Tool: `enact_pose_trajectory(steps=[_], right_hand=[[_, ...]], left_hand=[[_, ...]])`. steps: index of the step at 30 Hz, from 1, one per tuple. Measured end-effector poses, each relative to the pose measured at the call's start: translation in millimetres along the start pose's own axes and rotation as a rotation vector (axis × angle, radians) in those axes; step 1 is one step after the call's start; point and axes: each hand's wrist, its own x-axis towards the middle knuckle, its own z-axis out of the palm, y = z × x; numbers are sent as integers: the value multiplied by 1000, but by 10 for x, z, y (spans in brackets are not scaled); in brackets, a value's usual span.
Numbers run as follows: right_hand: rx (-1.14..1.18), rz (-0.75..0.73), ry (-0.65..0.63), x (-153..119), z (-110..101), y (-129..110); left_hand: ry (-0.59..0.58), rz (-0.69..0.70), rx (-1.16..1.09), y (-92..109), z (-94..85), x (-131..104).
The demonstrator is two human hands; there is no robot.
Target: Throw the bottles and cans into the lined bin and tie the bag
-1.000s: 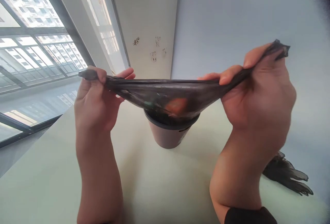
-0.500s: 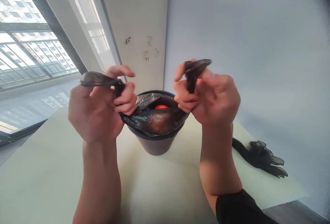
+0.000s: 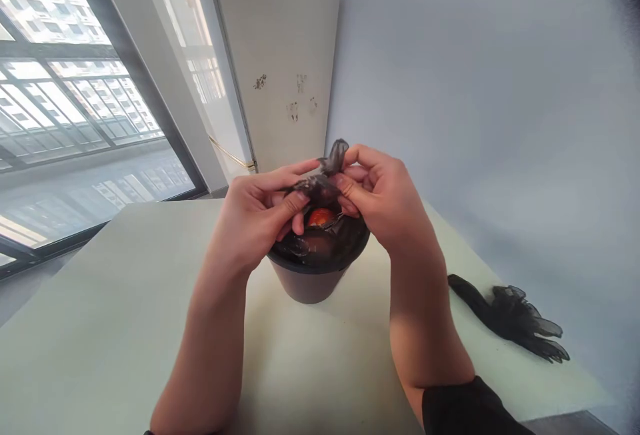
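Note:
A dark bin [image 3: 309, 285] stands upright on the pale table, lined with a thin black plastic bag [image 3: 315, 248]. Through a gap in the bag shows something round and orange-red [image 3: 321, 217]; its kind I cannot make out. Over the bin's mouth, my left hand [image 3: 260, 211] pinches a bunched part of the bag between thumb and fingers. Close beside it, my right hand [image 3: 383, 191] grips another twisted end, which sticks up above the fingertips. The two gathered ends cross or touch between my hands.
On the right of the table [image 3: 125, 328] lies a crumpled black plastic bag [image 3: 515, 321]. A white fridge [image 3: 285, 41] stands behind the table, next to the plain wall [image 3: 480, 88]. Windows [image 3: 75, 108] with railings outside are at the left.
My hands have come together from either side of the bin, bringing the two bag ends to the middle. The bag's opening is narrower, and the view has shifted slightly.

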Motion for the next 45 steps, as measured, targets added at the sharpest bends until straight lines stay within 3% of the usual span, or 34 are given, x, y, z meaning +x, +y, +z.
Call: enact_pose_trajectory(steps=[4,10,18,25,31,34,38,45], right_hand=[[-56,-25,-11,-39,88,-34],[-149,-54,9,-98,173,-113],[-28,14,-211,-44,79,-129],[-53,30,-33,9,54,22],[-29,-38,63,-9,68,5],[-27,-57,62,-42,38,-48],[-161,-109,24,-90,-25,-123],[-623,-203,-119,-122,-96,-159]], left_hand=[[-58,-11,38,23,86,-18],[90,23,108,26,172,-16],[194,17,82,6,175,-45],[229,65,129,43,202,-88],[275,253,397,-8,191,-78],[240,306,533,-46,185,-42],[145,294,650,-26,185,-18],[101,73,533,34,170,-16]])
